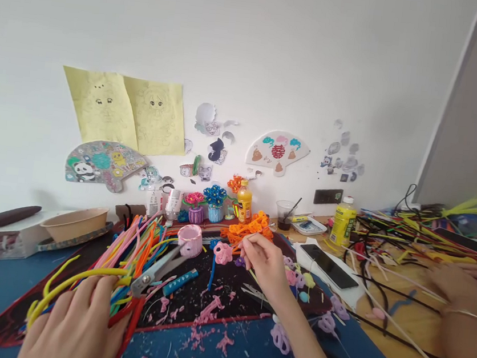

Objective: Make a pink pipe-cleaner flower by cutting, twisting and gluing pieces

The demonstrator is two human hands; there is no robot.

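Evidently, open scissors (145, 280) in one hand, a pink flower (222, 253) beside the other

At the left, the person's left hand (73, 324) curls around the handle end of the scissors; its exact grip is hidden by its own back. The blades stand apart and point forward, with no stem plainly between them. Just beyond this hand, fuzzy stems (113, 251) in pink, orange, blue and green lie in a loose sheaf.

Next comes a small pink pot (189, 242), close by the blade tips; whether they touch it is unclear. A blue tube (180, 283) lies below the pot, and pink scraps (210, 312) litter the dark mat around the middle.

At the centre, the fuzzy pink flower sits right beside the fingertips of the right hand (266, 266). Thumb and fingers meet in a pinch; what is between them is too small to tell. The two hands are well apart.

The step seems to be fine fingertip work at the flower, with the scissors at the ready. The next move, as a judgement, calls for a steady pinch there and care with the bared blades near the pot.

Farther right, a dark phone (328, 266) lies on white paper, and another person's hand (453, 284) rests over the wooden tabletop (409, 325).
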